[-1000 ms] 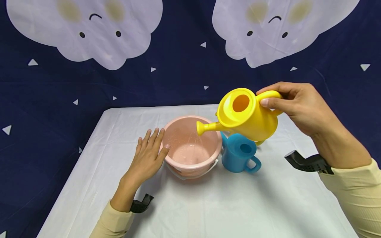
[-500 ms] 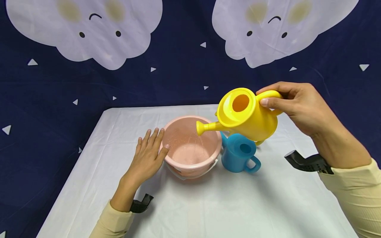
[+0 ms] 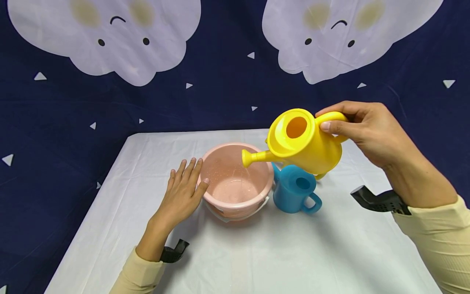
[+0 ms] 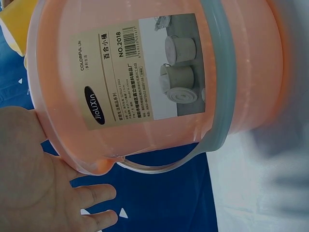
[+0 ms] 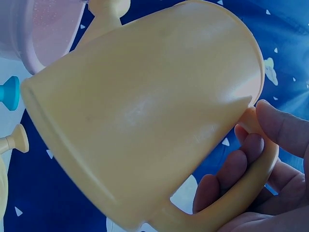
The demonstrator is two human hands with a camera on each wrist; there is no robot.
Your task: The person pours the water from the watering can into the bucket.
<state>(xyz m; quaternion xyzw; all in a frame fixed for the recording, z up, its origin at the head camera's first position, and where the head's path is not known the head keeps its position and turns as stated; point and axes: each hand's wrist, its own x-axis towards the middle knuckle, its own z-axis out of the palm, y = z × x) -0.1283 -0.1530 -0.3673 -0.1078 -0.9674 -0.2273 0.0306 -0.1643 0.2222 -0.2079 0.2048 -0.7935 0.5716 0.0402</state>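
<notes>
My right hand (image 3: pixel 363 128) grips the handle of a yellow watering can (image 3: pixel 302 141), held tilted in the air with its spout (image 3: pixel 253 157) over a pink bucket (image 3: pixel 235 181). A thin stream of water falls into the bucket. In the right wrist view the can (image 5: pixel 140 111) fills the frame and my fingers (image 5: pixel 241 169) curl through its handle. My left hand (image 3: pixel 181 194) rests flat with straight fingers against the bucket's left side. The left wrist view shows the bucket's labelled wall (image 4: pixel 145 77) beside my palm (image 4: pixel 34 183). A blue watering can (image 3: pixel 295 190) stands right of the bucket.
A white cloth covers the table (image 3: pixel 257 253). Another yellow can (image 3: pixel 321 176) peeks out behind the blue one. A dark blue backdrop (image 3: pixel 227 81) with white cloud faces hangs behind the table's far edge.
</notes>
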